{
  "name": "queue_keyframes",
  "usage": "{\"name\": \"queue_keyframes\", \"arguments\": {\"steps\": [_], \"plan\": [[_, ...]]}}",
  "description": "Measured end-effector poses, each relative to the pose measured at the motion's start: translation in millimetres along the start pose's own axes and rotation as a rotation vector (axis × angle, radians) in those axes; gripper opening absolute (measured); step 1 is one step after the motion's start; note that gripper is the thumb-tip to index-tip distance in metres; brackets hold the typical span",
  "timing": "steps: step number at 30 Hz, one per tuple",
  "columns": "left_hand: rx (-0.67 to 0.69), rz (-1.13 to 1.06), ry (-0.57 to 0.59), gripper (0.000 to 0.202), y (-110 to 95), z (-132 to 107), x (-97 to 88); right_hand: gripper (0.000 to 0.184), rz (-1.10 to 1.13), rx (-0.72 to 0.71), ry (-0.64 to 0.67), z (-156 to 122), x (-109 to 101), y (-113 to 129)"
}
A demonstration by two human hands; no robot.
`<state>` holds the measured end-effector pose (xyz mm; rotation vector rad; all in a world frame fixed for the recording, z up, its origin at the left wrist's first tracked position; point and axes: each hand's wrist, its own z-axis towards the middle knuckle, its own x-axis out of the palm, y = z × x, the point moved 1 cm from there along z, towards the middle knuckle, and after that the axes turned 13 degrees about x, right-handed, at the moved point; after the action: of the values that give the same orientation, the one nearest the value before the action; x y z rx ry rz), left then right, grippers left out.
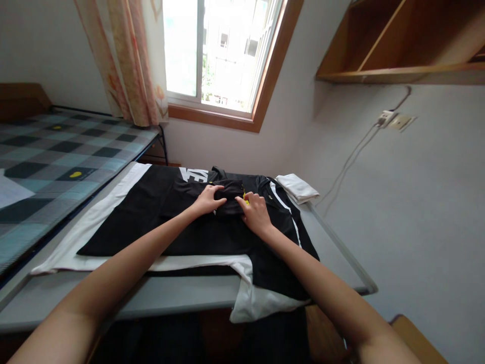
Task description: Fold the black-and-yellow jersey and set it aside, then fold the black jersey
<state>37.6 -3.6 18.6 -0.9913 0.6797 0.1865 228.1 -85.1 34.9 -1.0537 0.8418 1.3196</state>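
A small folded black garment (231, 190) with a bit of yellow at its right edge lies on a larger black T-shirt (212, 237). My left hand (208, 199) grips its left part, thumb and forefinger curved around the cloth. At the yellow edge, my right hand (255, 212) pinches the fabric between thumb and bent fingers. The T-shirt is spread flat with white lettering near its far side. Beneath it lies a white shirt (102, 210), whose sleeve hangs over the table's near edge. My fingertips are partly hidden in the dark cloth.
The grey table (189, 290) meets the wall at right. A folded white cloth (297, 188) rests at its far right corner. To the left is a bed with a checked mattress (71, 151). A shelf (397, 73) and a plugged-in cable (350, 156) are on the right wall.
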Motion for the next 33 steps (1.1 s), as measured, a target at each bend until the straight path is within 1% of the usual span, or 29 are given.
{"name": "queue_keyframes", "arguments": {"steps": [3,4,5,6,7,9,10,11,13,14,15,17,19,21,23,26,27,28,31,33], "plan": [[0.007,0.115,-0.104,0.036,1.4,2.4,-14.3,0.042,-0.031,-0.210,-0.004,12.2,-7.0,10.5],[0.011,0.131,-0.140,0.033,2.1,3.5,-18.8,0.039,-0.030,-0.255,0.013,16.6,-8.7,13.5],[0.021,0.135,-0.174,0.031,2.8,4.6,-23.2,0.036,-0.019,-0.268,0.026,20.9,-10.2,16.1],[0.034,0.133,-0.211,0.029,3.5,5.9,-27.3,0.034,0.002,-0.246,0.026,24.8,-11.6,18.2],[0.044,0.127,-0.248,0.028,4.0,7.4,-31.3,0.033,0.029,-0.190,0.007,27.8,-12.9,20.0],[0.049,0.114,-0.317,0.028,5.1,10.4,-38.5,0.036,0.085,-0.054,-0.063,29.9,-14.3,23.3],[0.046,0.109,-0.346,0.029,5.6,11.9,-41.3,0.039,0.102,-0.032,-0.074,28.7,-13.9,25.3],[0.042,0.109,-0.370,0.031,6.1,13.2,-43.4,0.041,0.104,-0.056,-0.054,26.2,-12.7,27.7],[0.043,0.125,-0.380,0.033,7.7,15.0,-44.8,0.040,0.073,-0.174,0.051,19.0,-8.9,32.3],[0.053,0.145,-0.354,0.033,8.9,15.3,-43.9,0.039,0.050,-0.227,0.100,15.3,-7.4,34.0],[0.068,0.177,-0.304,0.034,10.6,14.9,-41.9,0.038,0.030,-0.256,0.129,12.2,-6.5,35.1],[0.094,0.273,-0.163,0.038,16.1,12.1,-35.5,0.039,0.013,-0.256,0.124,9.1,-7.2,36.3],[0.083,0.392,-0.036,0.042,24.6,6.8,-28.5,0.044,0.019,-0.258,0.114,9.8,-9.3,38.0],[0.041,0.507,0.039,0.047,35.0,0.6,-23.6,0.049,0.035,-0.250,0.144,13.1,-10.3,41.6],[0.003,0.585,0.089,0.053,44.5,-4.3,-21.8,0.051,0.062,-0.181,0.163,17.5,-9.4,46.4],[-0.044,0.612,0.133,0.059,52.7,-7.5,-24.1,0.051,0.111,-0.036,0.109,22.5,-5.8,53.7],[-0.056,0.609,0.137,0.061,53.7,-7.7,-25.7,0.050,0.117,-0.040,0.109,22.9,-4.1,55.8],[-0.062,0.607,0.138,0.062,53.8,-7.6,-27.5,0.049,0.116,-0.077,0.127,22.6,-2.4,57.5],[-0.068,0.605,0.149,0.064,52.0,-6.8,-32.8,0.048,0.097,-0.246,0.213,18.4,1.0,58.5],[-0.078,0.603,0.178,0.064,50.1,-6.7,-34.9,0.050,0.112,-0.291,0.226,15.8,0.1,56.0]]}}
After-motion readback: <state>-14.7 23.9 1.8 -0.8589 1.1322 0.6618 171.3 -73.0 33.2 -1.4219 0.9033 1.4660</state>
